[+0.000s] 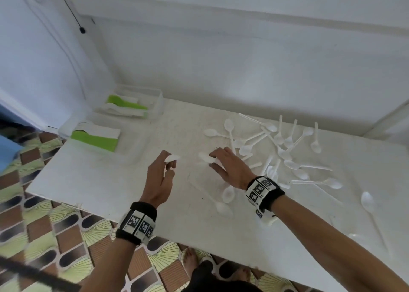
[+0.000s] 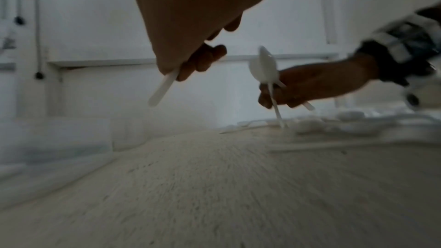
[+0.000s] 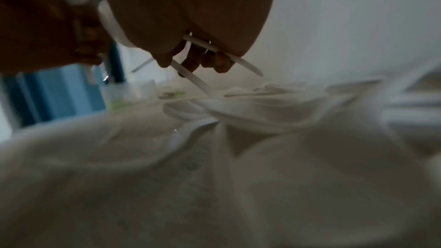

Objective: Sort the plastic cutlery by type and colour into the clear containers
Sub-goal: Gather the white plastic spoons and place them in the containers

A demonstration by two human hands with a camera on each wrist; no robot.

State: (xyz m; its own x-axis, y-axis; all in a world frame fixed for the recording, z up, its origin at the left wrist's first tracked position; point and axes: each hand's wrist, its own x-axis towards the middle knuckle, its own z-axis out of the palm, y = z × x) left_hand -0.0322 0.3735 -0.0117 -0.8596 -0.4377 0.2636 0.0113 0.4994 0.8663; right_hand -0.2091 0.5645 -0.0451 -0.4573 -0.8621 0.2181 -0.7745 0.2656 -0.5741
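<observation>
My left hand grips one white plastic spoon just above the middle of the white table; its handle sticks out below the curled fingers. A little to the right, my right hand holds a few white spoons bunched together, bowls up and handles fanning down. Several more white spoons lie scattered across the table on the right. At the far left stand two clear containers, the back container and the nearer container, with green and white cutlery inside.
A white wall runs right behind the table. A black cord with a plug hangs at the back left. Patterned floor tiles and my bare feet show below the table's front edge.
</observation>
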